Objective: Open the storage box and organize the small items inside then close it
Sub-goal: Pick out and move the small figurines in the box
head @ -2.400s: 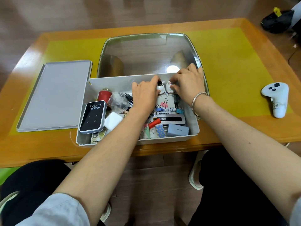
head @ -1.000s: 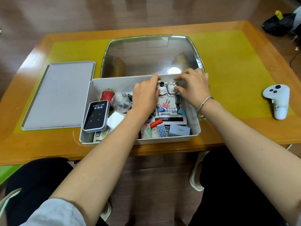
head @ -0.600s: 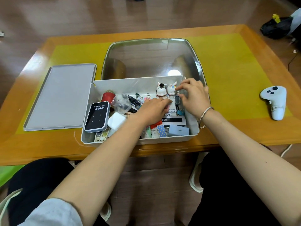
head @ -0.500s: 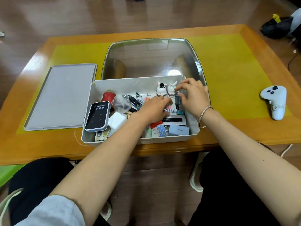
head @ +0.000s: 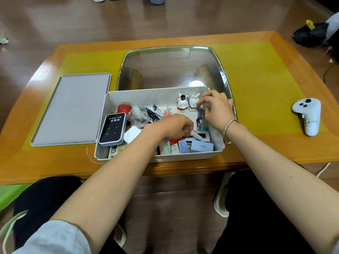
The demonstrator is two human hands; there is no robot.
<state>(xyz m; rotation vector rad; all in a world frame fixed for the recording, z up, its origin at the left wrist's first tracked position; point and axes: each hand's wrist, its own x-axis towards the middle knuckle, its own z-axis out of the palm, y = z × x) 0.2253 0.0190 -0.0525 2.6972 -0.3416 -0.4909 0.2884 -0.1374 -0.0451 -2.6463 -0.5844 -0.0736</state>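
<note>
The white storage box (head: 139, 95) stands open at the table's near edge, full of small items. Its grey lid (head: 73, 109) lies flat to the left. Two small rabbit figurines (head: 188, 103) stand upright against the far wall. My right hand (head: 217, 109) hovers beside them, its fingertip touching the right figurine, fingers apart. My left hand (head: 176, 126) is in the box's middle, fingers pinched on a small clear item near a black-and-white label strip (head: 199, 135). A black Wi-Fi device (head: 113, 129), a white cube (head: 132, 134) and a red cap (head: 124, 108) lie in the left half.
A large glass panel (head: 172, 66) is set in the table behind the box. A white game controller (head: 308, 116) lies on the yellow mat at the right. A black bag (head: 310, 34) sits on the floor beyond the far right corner.
My left hand left the figurines and came toward me to the box's middle, closing on a small item. My right hand stayed by the right figurine. The two figurines now stand uncovered.
</note>
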